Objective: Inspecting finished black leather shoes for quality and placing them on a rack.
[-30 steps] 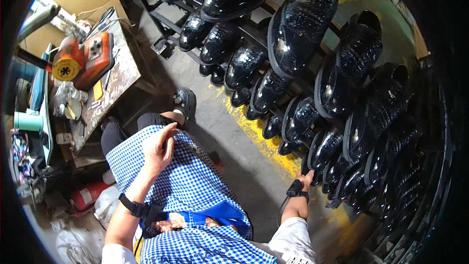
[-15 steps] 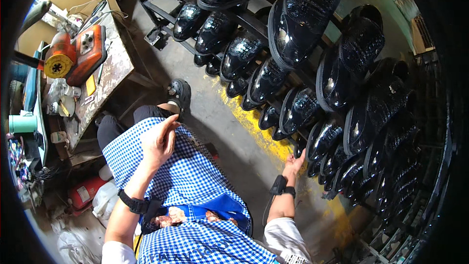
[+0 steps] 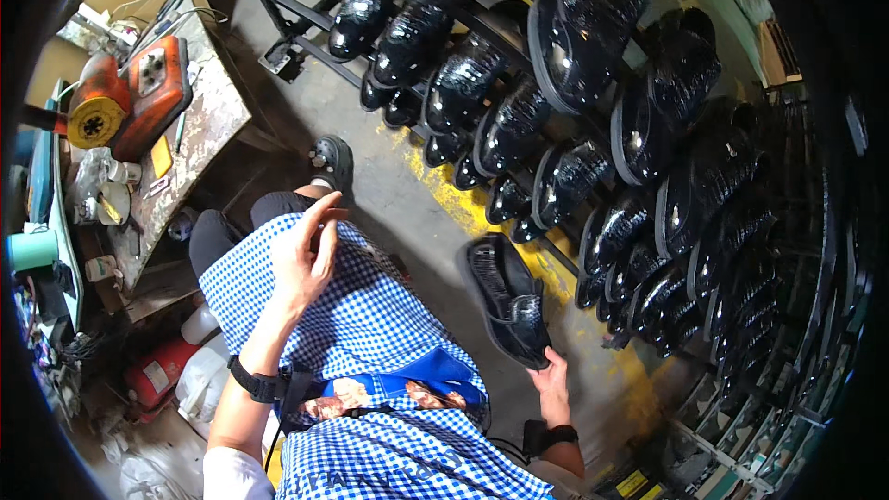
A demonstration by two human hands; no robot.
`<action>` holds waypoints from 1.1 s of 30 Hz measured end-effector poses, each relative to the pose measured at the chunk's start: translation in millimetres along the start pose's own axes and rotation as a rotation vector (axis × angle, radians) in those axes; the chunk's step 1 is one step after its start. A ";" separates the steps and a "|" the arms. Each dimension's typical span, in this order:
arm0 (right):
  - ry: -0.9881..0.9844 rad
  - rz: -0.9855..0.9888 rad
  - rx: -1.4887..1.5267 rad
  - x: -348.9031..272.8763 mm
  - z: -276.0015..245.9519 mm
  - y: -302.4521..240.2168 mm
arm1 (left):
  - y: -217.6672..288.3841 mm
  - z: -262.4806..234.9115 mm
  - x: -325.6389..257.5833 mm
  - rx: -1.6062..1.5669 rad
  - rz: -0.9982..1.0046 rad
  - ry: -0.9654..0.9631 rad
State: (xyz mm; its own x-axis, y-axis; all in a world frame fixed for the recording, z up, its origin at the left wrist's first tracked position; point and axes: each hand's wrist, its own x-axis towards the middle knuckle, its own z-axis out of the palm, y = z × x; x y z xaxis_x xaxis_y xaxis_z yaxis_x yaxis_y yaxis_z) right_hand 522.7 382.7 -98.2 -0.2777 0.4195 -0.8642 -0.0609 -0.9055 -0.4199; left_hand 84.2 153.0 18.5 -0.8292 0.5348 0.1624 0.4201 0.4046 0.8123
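Note:
A glossy black shoe (image 3: pixel 507 301) hangs in the air just left of the rack, its opening turned up toward me. My right hand (image 3: pixel 550 381) grips it by its lower end, with the thumb along the edge. My left hand (image 3: pixel 306 255) hovers over my blue-and-white checked apron (image 3: pixel 370 315), holding nothing, its fingers loosely bent and apart. Rows of similar shiny black shoes (image 3: pixel 572 187) stand on the dark metal rack (image 3: pixel 329 42) beyond my right hand.
On the left is a worn workbench (image 3: pixel 218 97) with an orange-red machine (image 3: pixel 157 93) bearing a yellow disc. A red container (image 3: pixel 165 370) and whitish plastic bags (image 3: pixel 199 384) lie below it. A yellow stripe (image 3: pixel 444 190) runs along the floor beside the rack.
My right hand has drawn back from the rack's lower level and now holds a black shoe, left of the rack. My left hand has barely moved.

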 end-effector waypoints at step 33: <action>-1.115 -0.403 -0.574 2.8 625.1 63.0 | -101.9 -164.7 -15.6 -0.750 -0.431 0.405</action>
State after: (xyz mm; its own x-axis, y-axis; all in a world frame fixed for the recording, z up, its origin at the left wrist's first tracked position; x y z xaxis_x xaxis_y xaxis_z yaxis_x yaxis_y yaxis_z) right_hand -81.1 286.9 46.1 -0.9893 0.1239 -0.0766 0.0114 -0.4582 -0.8888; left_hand -6.5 -18.7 25.4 -0.9811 0.0968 -0.1675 -0.1806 -0.1488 0.9722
